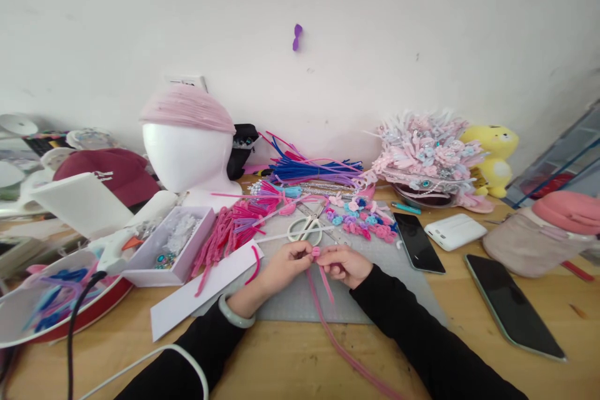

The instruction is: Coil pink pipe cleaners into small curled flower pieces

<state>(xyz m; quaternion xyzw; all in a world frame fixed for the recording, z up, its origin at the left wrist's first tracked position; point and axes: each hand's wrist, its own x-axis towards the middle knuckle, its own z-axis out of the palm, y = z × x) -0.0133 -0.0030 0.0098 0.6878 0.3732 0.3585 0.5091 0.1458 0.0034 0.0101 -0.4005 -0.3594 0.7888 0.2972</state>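
Over the grey cutting mat (276, 309), my left hand (288, 264) pinches a small pink coil at the end of a fuzzy pipe cleaner (323, 312). From the other side my right hand (344, 264) also grips it, fingers curled in. Long pink strands hang from between the hands and trail toward the table's front edge. Just behind my hands lie white-handled scissors (307, 228). Small pink, blue and purple fuzzy flowers (360, 219) are spread to the right of the scissors. Bundled pink pipe cleaners (220, 237) lie to the left.
At left are a white mannequin head (187, 153), a box of beads (159, 265), a glue gun (112, 253) and a red-sided bowl (94, 309). Two phones (419, 242), a white power bank (455, 231) and a decorated headpiece (426, 150) are at right. A cable (187, 356) crosses near my left sleeve.
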